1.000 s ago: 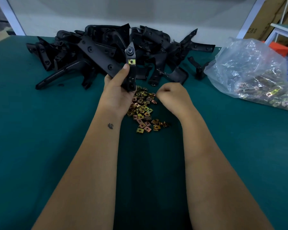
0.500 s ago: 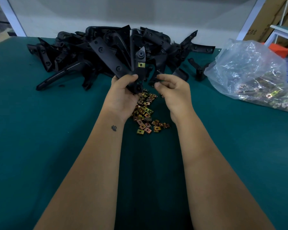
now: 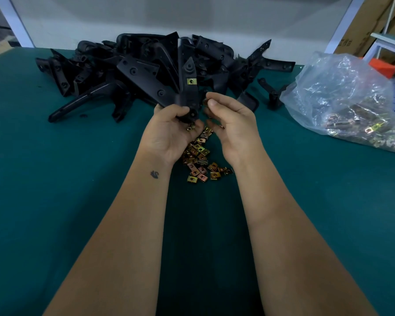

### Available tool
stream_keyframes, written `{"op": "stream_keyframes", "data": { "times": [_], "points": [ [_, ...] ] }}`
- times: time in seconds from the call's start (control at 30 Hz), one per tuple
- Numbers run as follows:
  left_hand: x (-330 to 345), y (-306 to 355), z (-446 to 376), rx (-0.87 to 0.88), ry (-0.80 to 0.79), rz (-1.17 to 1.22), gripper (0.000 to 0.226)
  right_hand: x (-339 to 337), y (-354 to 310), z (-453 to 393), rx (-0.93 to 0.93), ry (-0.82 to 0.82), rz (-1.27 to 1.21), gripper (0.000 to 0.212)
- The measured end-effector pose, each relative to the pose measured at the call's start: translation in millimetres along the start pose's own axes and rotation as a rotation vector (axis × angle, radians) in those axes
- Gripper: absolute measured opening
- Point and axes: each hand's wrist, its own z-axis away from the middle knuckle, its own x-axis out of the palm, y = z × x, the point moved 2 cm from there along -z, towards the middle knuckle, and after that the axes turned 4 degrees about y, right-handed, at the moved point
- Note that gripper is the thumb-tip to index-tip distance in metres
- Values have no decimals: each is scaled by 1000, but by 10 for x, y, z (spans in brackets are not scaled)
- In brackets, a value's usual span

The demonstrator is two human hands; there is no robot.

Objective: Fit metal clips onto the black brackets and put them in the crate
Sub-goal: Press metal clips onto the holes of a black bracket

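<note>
My left hand (image 3: 169, 131) grips the lower end of a black bracket (image 3: 189, 87) and holds it upright above the table. One brass clip (image 3: 191, 81) sits fitted on its upper arm. My right hand (image 3: 228, 119) pinches a small metal clip (image 3: 206, 101) between thumb and forefinger, right beside the bracket's lower part. Under both hands lies a loose pile of brass clips (image 3: 200, 160) on the green table. No crate is in view.
A heap of black brackets (image 3: 132, 71) fills the far middle of the green table (image 3: 55, 201). A clear plastic bag of clips (image 3: 342, 103) lies at the right. A white wall runs behind; cardboard boxes and a white frame stand at the far right.
My right hand rose from the clip pile with a clip and came up to the bracket. My left hand moved the bracket slightly right and up.
</note>
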Motion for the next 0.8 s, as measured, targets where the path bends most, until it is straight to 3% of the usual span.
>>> {"op": "stream_keyframes", "data": {
  "times": [0.33,0.8],
  "points": [
    [11,-6,-8,-37,-33,19,42,-21,38,-21,114,4,-44,14],
    [20,-9,5,-17,-48,-39,41,7,73,-30,125,-11,-34,21]
  ]
}}
